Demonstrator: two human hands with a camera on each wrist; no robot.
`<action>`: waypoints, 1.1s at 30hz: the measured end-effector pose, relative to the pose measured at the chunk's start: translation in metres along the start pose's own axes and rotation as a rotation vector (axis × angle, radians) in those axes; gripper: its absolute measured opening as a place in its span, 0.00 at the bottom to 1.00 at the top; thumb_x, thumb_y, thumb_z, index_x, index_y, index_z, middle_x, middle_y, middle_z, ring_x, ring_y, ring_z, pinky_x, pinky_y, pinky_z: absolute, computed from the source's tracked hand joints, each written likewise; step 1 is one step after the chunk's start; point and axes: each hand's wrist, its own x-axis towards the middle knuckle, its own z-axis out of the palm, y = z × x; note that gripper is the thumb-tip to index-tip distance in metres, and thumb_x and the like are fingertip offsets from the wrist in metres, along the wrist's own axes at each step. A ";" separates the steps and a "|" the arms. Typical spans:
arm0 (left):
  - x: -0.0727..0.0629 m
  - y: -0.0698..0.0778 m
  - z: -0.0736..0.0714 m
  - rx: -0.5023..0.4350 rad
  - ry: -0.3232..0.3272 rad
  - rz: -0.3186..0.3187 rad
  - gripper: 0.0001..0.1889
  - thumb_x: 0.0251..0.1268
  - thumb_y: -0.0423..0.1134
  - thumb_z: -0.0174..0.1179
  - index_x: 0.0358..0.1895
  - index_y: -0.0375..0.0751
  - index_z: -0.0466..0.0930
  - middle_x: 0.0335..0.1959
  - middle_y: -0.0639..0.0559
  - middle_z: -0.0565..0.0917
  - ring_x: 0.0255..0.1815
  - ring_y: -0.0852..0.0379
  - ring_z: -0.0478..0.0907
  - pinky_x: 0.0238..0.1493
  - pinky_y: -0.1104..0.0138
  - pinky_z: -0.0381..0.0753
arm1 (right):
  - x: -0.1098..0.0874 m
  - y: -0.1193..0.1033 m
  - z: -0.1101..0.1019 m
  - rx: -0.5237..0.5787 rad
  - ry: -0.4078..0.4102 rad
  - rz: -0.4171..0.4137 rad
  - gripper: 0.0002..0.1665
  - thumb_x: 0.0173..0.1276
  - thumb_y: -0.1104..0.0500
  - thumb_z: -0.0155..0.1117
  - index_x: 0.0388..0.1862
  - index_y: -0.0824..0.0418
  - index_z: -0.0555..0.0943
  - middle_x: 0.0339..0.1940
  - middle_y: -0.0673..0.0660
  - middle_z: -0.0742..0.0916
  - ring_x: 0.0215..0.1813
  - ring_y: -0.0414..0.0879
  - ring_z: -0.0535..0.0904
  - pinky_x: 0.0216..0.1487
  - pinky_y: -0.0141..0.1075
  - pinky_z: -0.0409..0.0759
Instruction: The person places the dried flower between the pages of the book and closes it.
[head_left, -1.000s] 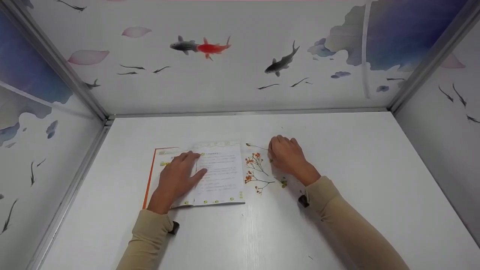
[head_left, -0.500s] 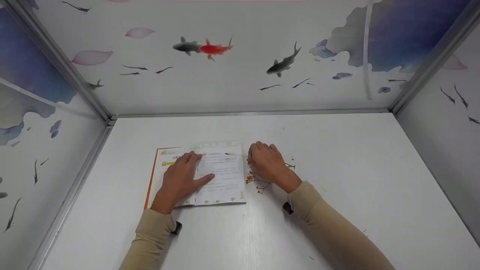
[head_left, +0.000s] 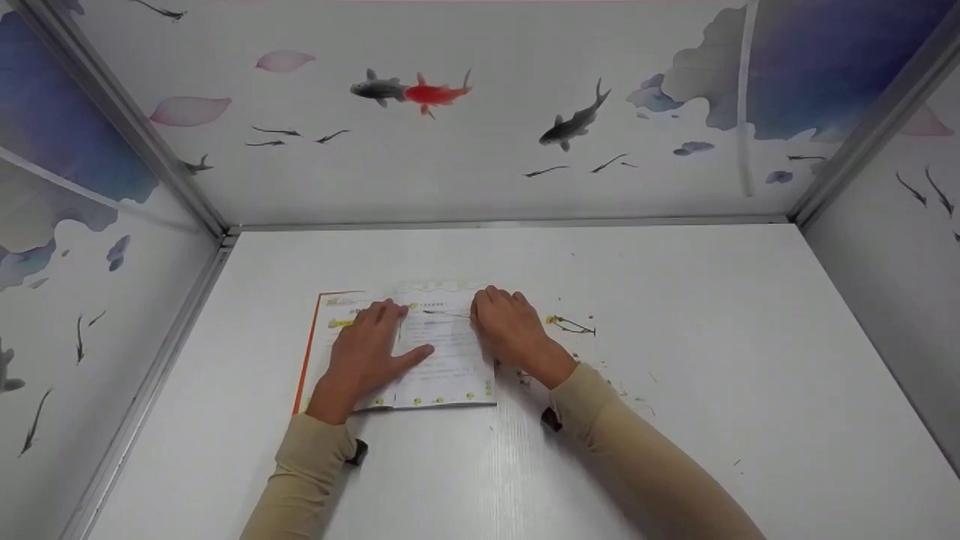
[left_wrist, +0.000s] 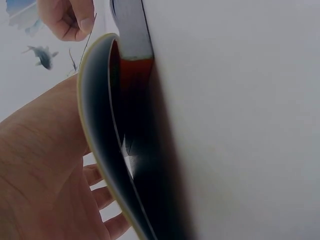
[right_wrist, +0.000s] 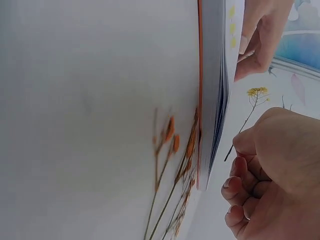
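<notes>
Rests the left hand on an open book, flat and released, with fingers straight across the left page toward the spine and thumb spread out onto the right page. Pinches a yellow-flowered sprig between thumb and index finger of the right hand, with the other fingers curled in toward the palm. Holds that sprig over the right page, with flower head pointing toward the left hand and bare end poking out just past the thumb; cannot tell whether in contact with the paper.

Has the book near the middle of the white surface, with an orange cover edge showing along the left side and, from the left wrist, bowed leaves rising above the cover.

Just beside the book's right edge, orange-tipped sprigs on the surface, largely hidden by the right arm in the head view. Farther right, a yellow-tipped sprig with dark stems, near the right hand but apart from it.

Wears tan sleeves, with a small black device at each wrist. Behind, a pale wall panel printed with fish.
</notes>
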 end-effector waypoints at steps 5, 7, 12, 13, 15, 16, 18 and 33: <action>0.000 -0.002 0.001 -0.001 0.027 0.014 0.45 0.68 0.72 0.67 0.75 0.40 0.74 0.70 0.40 0.78 0.70 0.39 0.78 0.67 0.43 0.81 | 0.007 -0.011 0.005 0.014 -0.038 0.032 0.09 0.87 0.55 0.58 0.50 0.60 0.79 0.44 0.57 0.85 0.50 0.54 0.86 0.54 0.49 0.81; 0.001 -0.001 0.001 -0.003 0.013 0.004 0.46 0.68 0.72 0.66 0.75 0.41 0.73 0.71 0.40 0.78 0.70 0.39 0.78 0.67 0.43 0.81 | 0.009 -0.014 0.008 -0.006 -0.019 0.022 0.09 0.86 0.56 0.58 0.50 0.60 0.80 0.43 0.57 0.86 0.49 0.54 0.86 0.53 0.49 0.82; 0.003 0.000 0.002 -0.011 -0.048 -0.031 0.48 0.69 0.74 0.63 0.79 0.42 0.70 0.74 0.40 0.75 0.73 0.39 0.75 0.71 0.43 0.78 | 0.012 -0.020 0.015 -0.046 0.031 -0.011 0.10 0.87 0.57 0.56 0.46 0.61 0.82 0.40 0.56 0.87 0.44 0.54 0.87 0.47 0.48 0.85; 0.003 0.000 0.002 -0.012 -0.056 -0.035 0.48 0.69 0.75 0.62 0.79 0.43 0.69 0.74 0.40 0.74 0.74 0.39 0.75 0.72 0.43 0.77 | 0.012 -0.021 0.016 -0.045 0.036 -0.016 0.11 0.86 0.57 0.57 0.46 0.61 0.82 0.40 0.56 0.87 0.43 0.53 0.87 0.46 0.48 0.85; 0.003 0.000 0.002 -0.012 -0.058 -0.036 0.48 0.69 0.74 0.63 0.79 0.42 0.69 0.74 0.40 0.74 0.74 0.39 0.74 0.72 0.43 0.77 | 0.013 -0.022 0.016 -0.038 0.043 -0.021 0.10 0.86 0.57 0.57 0.45 0.60 0.83 0.39 0.56 0.87 0.42 0.53 0.87 0.45 0.47 0.85; 0.003 0.000 0.002 -0.013 -0.057 -0.035 0.48 0.69 0.74 0.63 0.79 0.42 0.69 0.74 0.39 0.74 0.74 0.39 0.74 0.72 0.43 0.77 | 0.014 -0.023 0.016 -0.030 0.041 -0.022 0.10 0.86 0.57 0.58 0.45 0.60 0.83 0.39 0.56 0.87 0.42 0.53 0.87 0.45 0.47 0.85; 0.002 0.000 0.001 -0.015 -0.057 -0.036 0.48 0.69 0.74 0.63 0.79 0.42 0.69 0.74 0.39 0.74 0.74 0.39 0.74 0.72 0.42 0.77 | 0.014 -0.025 0.016 -0.009 0.037 -0.023 0.10 0.86 0.56 0.58 0.45 0.59 0.83 0.40 0.55 0.88 0.41 0.53 0.87 0.45 0.47 0.85; 0.001 -0.002 0.004 -0.060 -0.045 -0.035 0.47 0.70 0.72 0.65 0.80 0.42 0.67 0.77 0.38 0.71 0.78 0.37 0.70 0.73 0.39 0.73 | 0.011 -0.016 0.014 0.243 0.037 0.029 0.09 0.86 0.54 0.61 0.49 0.55 0.87 0.41 0.53 0.89 0.38 0.47 0.86 0.41 0.45 0.85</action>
